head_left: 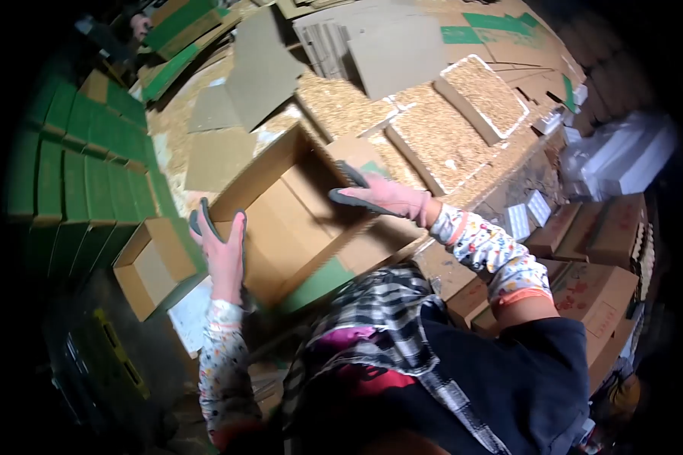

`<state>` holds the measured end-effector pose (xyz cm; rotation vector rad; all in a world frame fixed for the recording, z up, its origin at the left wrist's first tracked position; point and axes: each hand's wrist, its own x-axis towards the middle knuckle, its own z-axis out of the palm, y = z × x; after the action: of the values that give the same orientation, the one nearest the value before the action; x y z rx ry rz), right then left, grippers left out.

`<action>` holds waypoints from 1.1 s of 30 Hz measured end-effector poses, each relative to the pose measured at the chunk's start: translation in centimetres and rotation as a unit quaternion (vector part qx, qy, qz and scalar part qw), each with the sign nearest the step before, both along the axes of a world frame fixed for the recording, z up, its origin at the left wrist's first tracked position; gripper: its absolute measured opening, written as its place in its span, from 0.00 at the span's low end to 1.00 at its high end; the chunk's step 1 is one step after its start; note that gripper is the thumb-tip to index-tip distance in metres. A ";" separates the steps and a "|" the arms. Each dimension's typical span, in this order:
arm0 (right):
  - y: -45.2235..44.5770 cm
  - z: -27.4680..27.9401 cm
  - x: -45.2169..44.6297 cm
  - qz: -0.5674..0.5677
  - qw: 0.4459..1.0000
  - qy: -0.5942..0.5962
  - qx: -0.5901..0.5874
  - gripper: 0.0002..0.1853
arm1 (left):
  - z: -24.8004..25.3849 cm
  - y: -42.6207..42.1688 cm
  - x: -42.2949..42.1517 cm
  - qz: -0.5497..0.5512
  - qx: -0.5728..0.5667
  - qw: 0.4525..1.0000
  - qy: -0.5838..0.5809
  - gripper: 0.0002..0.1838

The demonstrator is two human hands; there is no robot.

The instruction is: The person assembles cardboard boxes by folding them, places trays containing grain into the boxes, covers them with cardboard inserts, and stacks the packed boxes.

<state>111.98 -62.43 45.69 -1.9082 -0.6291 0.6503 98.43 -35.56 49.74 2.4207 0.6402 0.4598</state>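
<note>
Steadying a cardboard box (277,235) at the near side of the worktable (171,140), apparently against tipping, with left hand (225,254) at one wall, fingers spread wide, no firm grip visible, and right hand (387,196) astride the opposite rim, fingers and thumb slightly parted, gripping it.

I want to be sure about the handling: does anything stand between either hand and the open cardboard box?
Only the gloves: the left hand and right hand are at opposite sides of the open cardboard box, with nothing else visible between.
</note>
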 end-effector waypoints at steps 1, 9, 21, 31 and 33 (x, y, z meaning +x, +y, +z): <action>-1.7 -1.2 1.1 -0.025 0.988 0.121 0.090 0.38 | -0.8 1.2 0.9 -0.009 0.007 0.999 0.041 0.32; -29.3 -13.8 17.0 -0.729 0.667 -0.113 -0.106 0.44 | -1.1 1.4 3.0 0.032 0.064 0.992 0.106 0.29; -26.1 -10.4 8.8 -0.426 0.865 -0.264 0.027 0.34 | -2.4 3.8 2.6 0.073 -0.117 0.990 -0.011 0.25; -12.5 5.2 5.0 -0.054 0.969 -0.242 0.012 0.26 | -4.7 4.5 5.0 0.000 -0.645 0.737 -0.201 0.21; -7.5 10.9 4.8 0.061 0.957 -0.283 -0.018 0.24 | -4.9 4.2 5.7 0.051 -0.658 0.730 -0.177 0.24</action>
<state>116.81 -69.90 56.61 -2.1115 -1.1055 0.1761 104.16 -31.35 44.85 0.9027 0.5981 0.3034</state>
